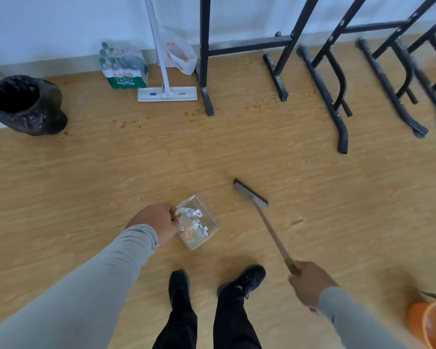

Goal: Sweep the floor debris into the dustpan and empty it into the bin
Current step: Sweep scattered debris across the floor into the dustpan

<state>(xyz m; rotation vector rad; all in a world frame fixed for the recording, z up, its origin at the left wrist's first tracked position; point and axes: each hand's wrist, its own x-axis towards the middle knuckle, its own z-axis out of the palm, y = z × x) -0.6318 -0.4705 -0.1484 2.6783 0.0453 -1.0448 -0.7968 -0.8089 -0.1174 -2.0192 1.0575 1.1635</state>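
My left hand [159,221] grips the handle of a clear dustpan [209,215], held above the wooden floor in front of my feet. White and orange debris [193,226] lies piled inside the pan. My right hand [310,283] grips the end of a long broom handle; the grey broom head [249,193] with dark bristles hovers near the floor to the right of the pan. A bin lined with a black bag [23,104] stands at the far left by the wall.
A white flat mop [167,93], a pack of water bottles [122,65] and a plastic bag [179,52] are by the wall. Black metal frame legs [337,96] spread across the upper right. An orange object [428,321] is at the lower right. Small brown specks [126,123] dot the floor.
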